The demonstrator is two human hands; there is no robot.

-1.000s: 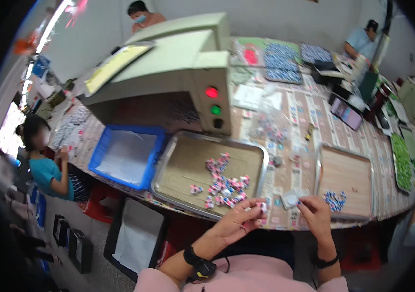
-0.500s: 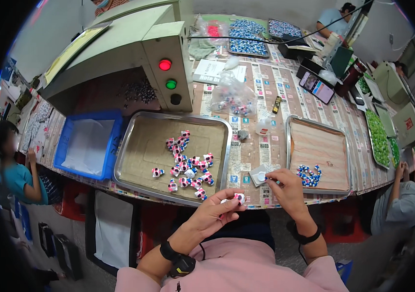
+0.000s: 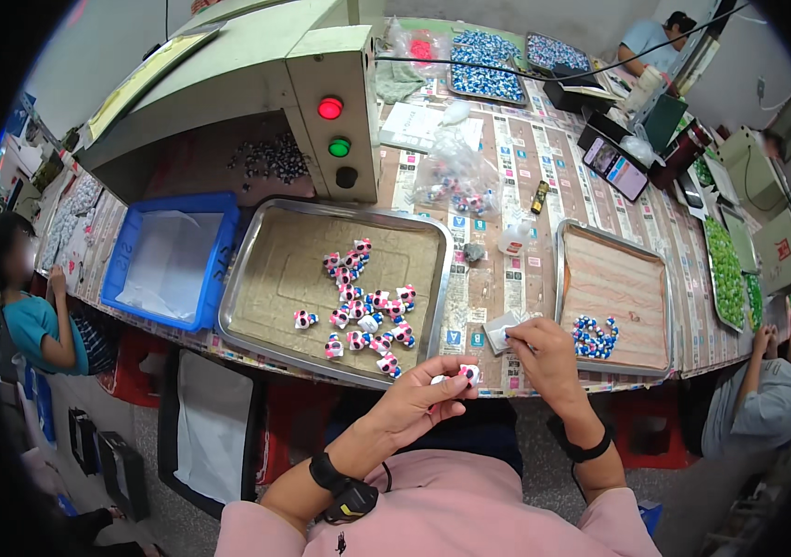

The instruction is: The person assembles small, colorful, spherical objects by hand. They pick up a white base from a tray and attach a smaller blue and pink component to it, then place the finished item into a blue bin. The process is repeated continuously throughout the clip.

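Observation:
My left hand (image 3: 421, 397) is closed around a small white-and-pink toy figure (image 3: 469, 375) with dark eye patches, near the front edge of the table. My right hand (image 3: 546, 364) has thumb and fingers pinched together beside a small white square pad (image 3: 499, 332); whatever is between the fingertips is too small to make out. Left of my hands, a metal tray (image 3: 256, 306) carries several pink, white and blue toy figures (image 3: 354, 310). On the right, a second metal tray (image 3: 613, 260) bears a cluster of small blue-and-white pieces (image 3: 595, 338).
A blue plastic bin (image 3: 126, 306) and a machine with red and green lights (image 3: 330, 130) stand at left. Beyond my hands are a clear bag of figures (image 3: 456, 181), a small bottle (image 3: 512, 239) and a propped phone (image 3: 614, 167). Co-workers sit at both sides and the far end.
The view has shifted slightly, so the table things appear a little to the right. My left hand keeps the figure; my right fingertips stay by the pad, where a small blue bit showed before.

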